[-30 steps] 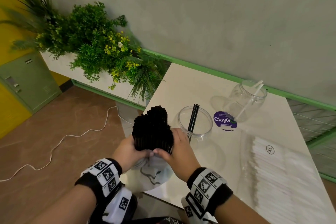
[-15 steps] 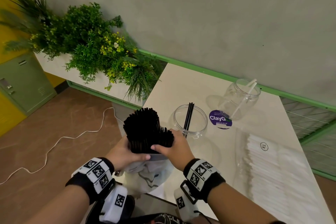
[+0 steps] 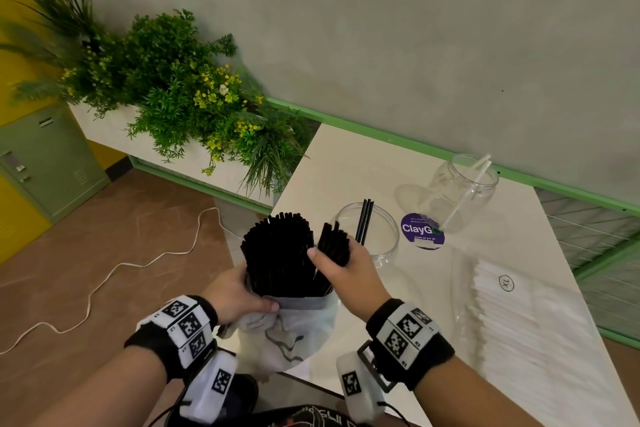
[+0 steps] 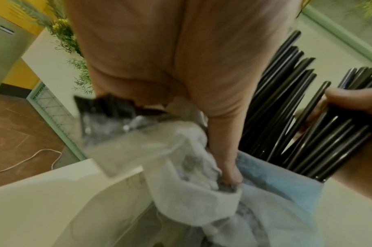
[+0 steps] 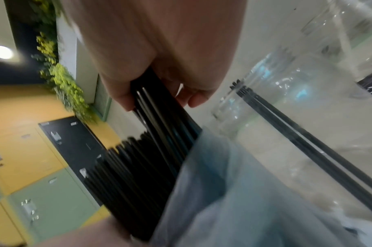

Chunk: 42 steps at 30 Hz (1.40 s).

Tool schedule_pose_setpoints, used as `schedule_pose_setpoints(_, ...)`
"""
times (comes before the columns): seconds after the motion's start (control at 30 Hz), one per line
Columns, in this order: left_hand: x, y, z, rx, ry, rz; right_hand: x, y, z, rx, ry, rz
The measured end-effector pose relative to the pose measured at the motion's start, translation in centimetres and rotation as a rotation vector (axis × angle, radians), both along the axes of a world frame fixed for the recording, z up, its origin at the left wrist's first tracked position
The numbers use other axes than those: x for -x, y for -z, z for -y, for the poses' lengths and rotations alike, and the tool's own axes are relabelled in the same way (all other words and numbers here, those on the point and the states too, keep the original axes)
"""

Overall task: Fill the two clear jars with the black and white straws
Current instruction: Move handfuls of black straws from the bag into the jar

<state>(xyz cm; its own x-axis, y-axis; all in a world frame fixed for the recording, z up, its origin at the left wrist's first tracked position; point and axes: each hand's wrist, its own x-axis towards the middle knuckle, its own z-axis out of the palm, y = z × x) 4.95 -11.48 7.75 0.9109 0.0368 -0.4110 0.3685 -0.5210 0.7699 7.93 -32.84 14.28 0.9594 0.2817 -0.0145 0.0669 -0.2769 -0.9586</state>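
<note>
My right hand (image 3: 346, 269) is pinching a small clump of black straws (image 3: 334, 246), thumb on one side and fingers curled round the other, tilting it away from the main bundle of black straws (image 3: 277, 253). My left hand (image 3: 235, 291) is gripping the crumpled plastic bag (image 3: 291, 333) that is holding that bundle upright. Just beyond, the near clear jar (image 3: 379, 243) is holding a few black straws; the far clear jar (image 3: 460, 191) is holding white ones. A pack of white straws (image 3: 526, 322) is lying on the table (image 3: 346, 166) to the right.
</note>
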Motion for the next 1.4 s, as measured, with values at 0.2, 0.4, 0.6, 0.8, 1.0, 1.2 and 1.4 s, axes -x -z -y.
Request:
schedule_pose_setpoints(0.2, -0.1, -0.4, -0.1, -0.063, 0.041, -0.01, -1.6, -2.8, 0.1, -0.203, 0.018, 0.078)
schedule_pose_setpoints(0.4, 0.1, -0.6, 0.1, -0.094, 0.039, -0.012, -1.4, -2.0, -0.7, -0.188, 0.118, 0.258)
schedule_pose_setpoints(0.6, 0.3, -0.7, 0.3, -0.121, 0.035, 0.004, -1.0, -1.2, -0.5, -0.098, 0.072, 0.435)
schedule_pose_setpoints(0.8, 0.4, -0.7, 0.5, -0.142, 0.037, -0.004, 0.0, 1.3, -0.2, -0.003, 0.095, 0.458)
schedule_pose_setpoints(1.0, 0.7, -0.4, 0.9, -0.139, 0.025, 0.031, 0.9, 2.3, 0.4, 0.054, 0.094, 0.452)
schedule_pose_setpoints(1.2, 0.5, -0.6, 1.1, -0.149, 0.055, 0.041, 0.5, 1.2, -0.1, -0.069, 0.129, 0.441)
schedule_pose_setpoints(1.4, 0.3, -0.9, 0.9, -0.137, 0.067, 0.029, -1.9, -4.2, 0.8, -0.237, 0.083, 0.334)
